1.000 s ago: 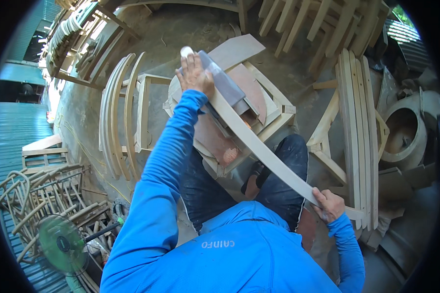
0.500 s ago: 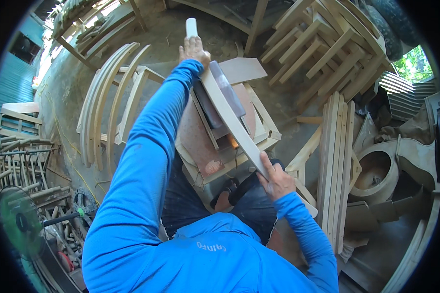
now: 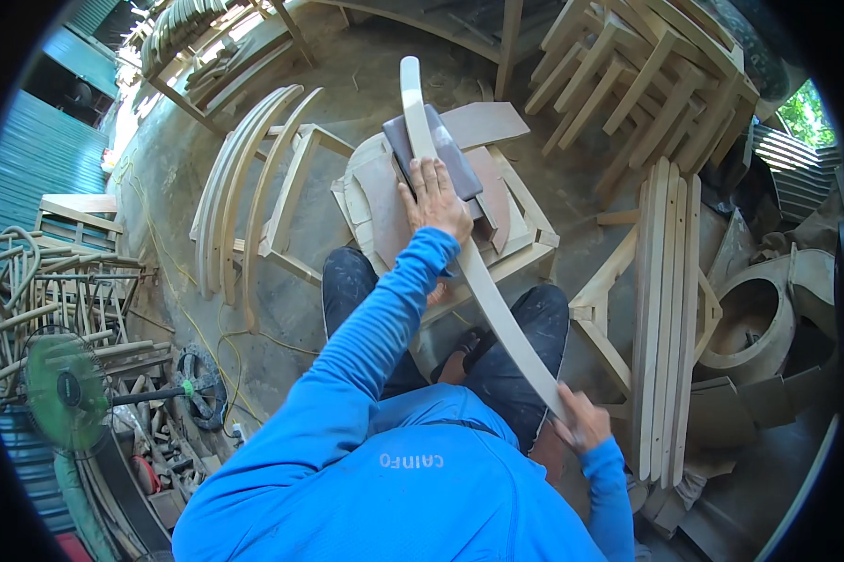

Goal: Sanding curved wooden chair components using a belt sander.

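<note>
A long, pale curved wooden slat (image 3: 497,295) slants from the far middle toward my right side. It lies across a smooth grey-brown block (image 3: 454,161), whose exact kind I cannot tell. My left hand (image 3: 436,201) is wrapped over the slat at the block, thumb on one side and fingers along the top. Down at the near end, my right hand (image 3: 583,420) grips the slat; it is slightly blurred. The block rests on a low wooden frame (image 3: 531,255) with brown boards (image 3: 378,201) on top, in front of my knees.
Several curved wooden frames (image 3: 223,201) stand to the left, near a yellow cord (image 3: 192,318) and a green fan (image 3: 66,391). Straight wooden bars (image 3: 665,318) lean at the right, beside a round-holed piece (image 3: 754,318). Stacked wooden frames (image 3: 642,84) rise at the far right.
The slat has slid toward me over the block. My left hand has come nearer, from the slat's far part to the block; my right hand has moved nearer and right, to the slat's end.
</note>
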Available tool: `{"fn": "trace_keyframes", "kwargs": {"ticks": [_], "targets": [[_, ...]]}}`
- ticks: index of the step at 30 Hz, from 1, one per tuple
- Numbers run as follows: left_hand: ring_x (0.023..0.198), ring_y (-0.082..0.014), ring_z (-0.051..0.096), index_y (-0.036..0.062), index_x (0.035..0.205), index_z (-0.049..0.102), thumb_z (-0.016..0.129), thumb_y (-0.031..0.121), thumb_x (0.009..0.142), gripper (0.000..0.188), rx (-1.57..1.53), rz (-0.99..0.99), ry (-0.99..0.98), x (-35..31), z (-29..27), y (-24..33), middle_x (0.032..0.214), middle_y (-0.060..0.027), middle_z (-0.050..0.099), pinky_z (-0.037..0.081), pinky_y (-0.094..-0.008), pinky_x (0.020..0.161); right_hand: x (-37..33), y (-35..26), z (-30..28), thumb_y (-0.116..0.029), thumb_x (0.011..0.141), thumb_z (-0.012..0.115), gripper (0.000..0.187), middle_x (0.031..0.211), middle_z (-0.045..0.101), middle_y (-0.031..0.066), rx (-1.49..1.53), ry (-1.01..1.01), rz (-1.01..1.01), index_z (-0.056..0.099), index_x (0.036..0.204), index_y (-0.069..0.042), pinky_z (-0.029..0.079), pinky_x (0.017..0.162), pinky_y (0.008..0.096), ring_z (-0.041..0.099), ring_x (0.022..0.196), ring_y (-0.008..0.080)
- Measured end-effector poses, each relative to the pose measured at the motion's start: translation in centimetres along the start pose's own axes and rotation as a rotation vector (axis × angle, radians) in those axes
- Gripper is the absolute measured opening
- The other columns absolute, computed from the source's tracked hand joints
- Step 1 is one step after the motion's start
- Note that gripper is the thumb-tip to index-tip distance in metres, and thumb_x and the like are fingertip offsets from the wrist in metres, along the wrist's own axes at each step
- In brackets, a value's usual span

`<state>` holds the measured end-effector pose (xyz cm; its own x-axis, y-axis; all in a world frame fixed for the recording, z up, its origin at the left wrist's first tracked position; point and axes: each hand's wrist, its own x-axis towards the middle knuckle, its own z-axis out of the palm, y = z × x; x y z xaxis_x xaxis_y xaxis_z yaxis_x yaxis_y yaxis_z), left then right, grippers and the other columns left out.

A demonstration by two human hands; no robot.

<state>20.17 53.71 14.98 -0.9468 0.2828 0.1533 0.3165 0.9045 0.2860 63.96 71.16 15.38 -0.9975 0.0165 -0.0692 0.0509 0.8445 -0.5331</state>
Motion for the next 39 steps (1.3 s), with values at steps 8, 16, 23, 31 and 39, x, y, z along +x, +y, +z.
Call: {"fn": "trace_keyframes", "kwargs": {"ticks": [8, 16, 23, 31, 39], "targets": [[0.161, -0.0326, 0.007, 0.0011, 0.162, 0.027, 0.049, 0.02, 0.088, 0.079, -0.044, -0.013, -0.005, 3.8, 1.8, -0.3, 0.172, -0.0142, 0.019, 0.004, -0.0596, 0.127, -1.8, -0.2, 0.3, -0.022, 0.082, 0.078, 0.068, 0.095, 0.062, 0.0125, -0.094, 0.022, -0.03, 0.055, 0.146, -0.021, 0.054, 0.06, 0.0455, 0.066, 0.075, 0.0356], [0.159, -0.0353, 0.014, -0.0012, 0.158, 0.032, 0.051, 0.022, 0.09, 0.075, -0.178, 0.067, 0.034, 15.6, 0.5, -5.3, 0.169, -0.0172, 0.024, 0.009, -0.0562, 0.128, 10.7, -5.0, 0.0, -0.01, 0.082, 0.077, 0.082, 0.091, 0.058, 0.0156, -0.117, 0.041, 0.002, 0.044, 0.156, -0.023, 0.054, 0.06, 0.0469, 0.065, 0.074, 0.0379], [0.159, -0.033, 0.017, 0.0007, 0.159, 0.032, 0.05, 0.025, 0.092, 0.073, -0.15, 0.061, 0.095, 25.5, 1.2, -8.3, 0.169, -0.0148, 0.026, 0.013, -0.0553, 0.128, 21.0, -8.0, 0.0, -0.014, 0.087, 0.076, 0.084, 0.091, 0.056, 0.0157, -0.16, 0.1, -0.003, 0.037, 0.16, -0.025, 0.053, 0.062, 0.0482, 0.064, 0.075, 0.0388], [0.159, -0.0345, 0.012, -0.0012, 0.159, 0.029, 0.054, 0.027, 0.092, 0.077, -0.144, 0.022, -0.004, 18.7, 0.2, -5.4, 0.17, -0.0166, 0.021, 0.013, -0.0556, 0.128, 23.6, -7.9, 0.1, -0.02, 0.09, 0.074, 0.082, 0.089, 0.057, 0.0169, -0.177, 0.146, 0.034, 0.035, 0.161, -0.029, 0.054, 0.063, 0.0508, 0.063, 0.073, 0.0409], [0.16, -0.0352, 0.011, -0.0004, 0.16, 0.028, 0.052, 0.026, 0.093, 0.076, -0.038, -0.042, -0.01, 4.3, 0.5, -1.0, 0.17, -0.017, 0.02, 0.01, -0.0594, 0.127, 9.7, -4.4, -0.4, -0.022, 0.083, 0.078, 0.078, 0.093, 0.06, 0.0167, -0.068, 0.084, -0.031, 0.046, 0.154, -0.02, 0.055, 0.064, 0.0494, 0.065, 0.077, 0.0393]]}}
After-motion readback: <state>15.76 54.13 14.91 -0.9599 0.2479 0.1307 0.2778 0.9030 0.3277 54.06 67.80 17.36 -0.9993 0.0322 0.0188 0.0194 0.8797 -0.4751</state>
